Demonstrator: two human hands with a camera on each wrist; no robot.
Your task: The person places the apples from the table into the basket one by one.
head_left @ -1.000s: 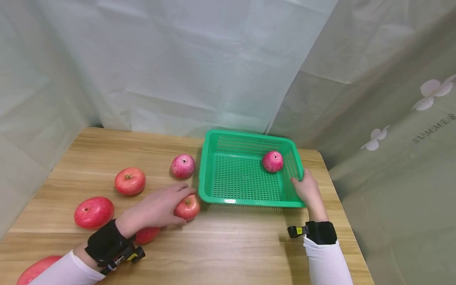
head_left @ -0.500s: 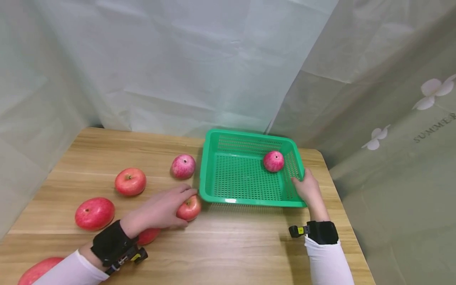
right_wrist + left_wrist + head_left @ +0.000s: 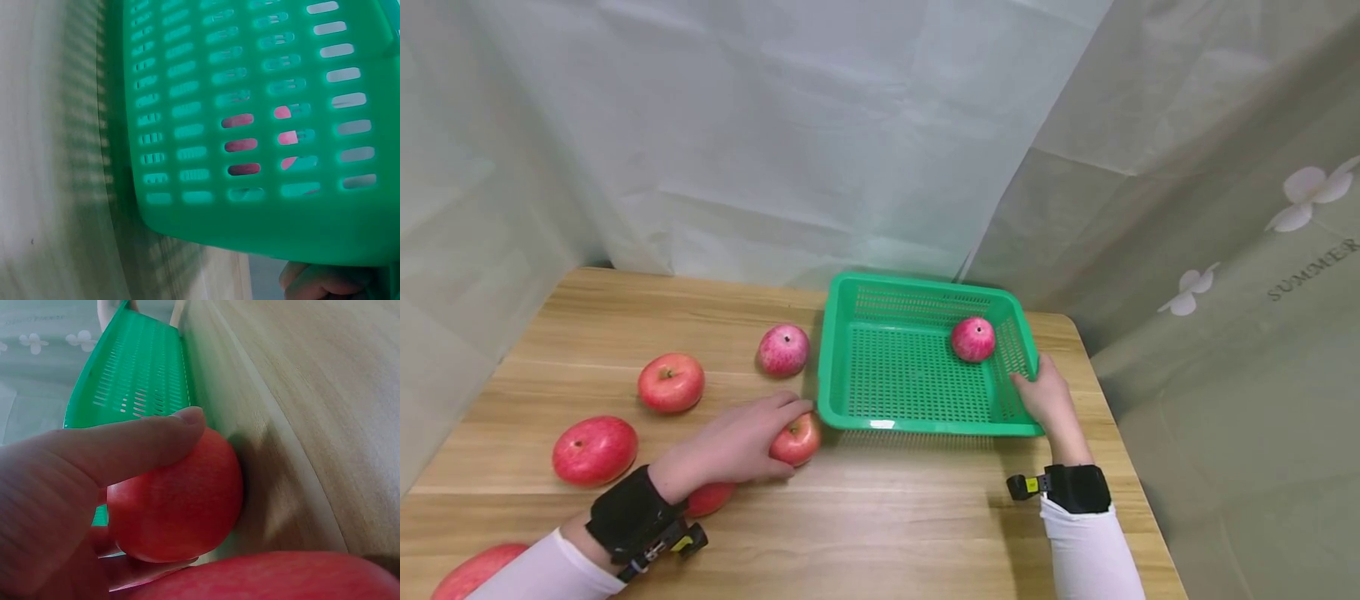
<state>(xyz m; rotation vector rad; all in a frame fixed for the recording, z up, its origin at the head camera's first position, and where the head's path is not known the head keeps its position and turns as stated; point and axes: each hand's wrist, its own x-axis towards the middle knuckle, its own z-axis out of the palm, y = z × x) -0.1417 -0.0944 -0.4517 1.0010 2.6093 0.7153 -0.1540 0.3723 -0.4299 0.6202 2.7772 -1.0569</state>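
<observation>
My left hand grips a red apple beside the near left corner of a green plastic basket. In the left wrist view the thumb lies across the top of that apple, with fingers curled under its far side. At the basket's right end my right hand holds the rim, thumb on the inner side. Inside the basket, toward the right, sits one purplish-red apple; its colour shows through the slots in the right wrist view. Another purplish apple stands just left of the basket.
More apples lie on the wooden table: a red one left of centre, a larger one farther left, one partly under the left wrist, and one by the left sleeve. Pale curtains hang behind the table.
Both hands keep their grips, on the apple and the basket rim. The whole scene shifts only very slightly; the apples and basket stay in place.
</observation>
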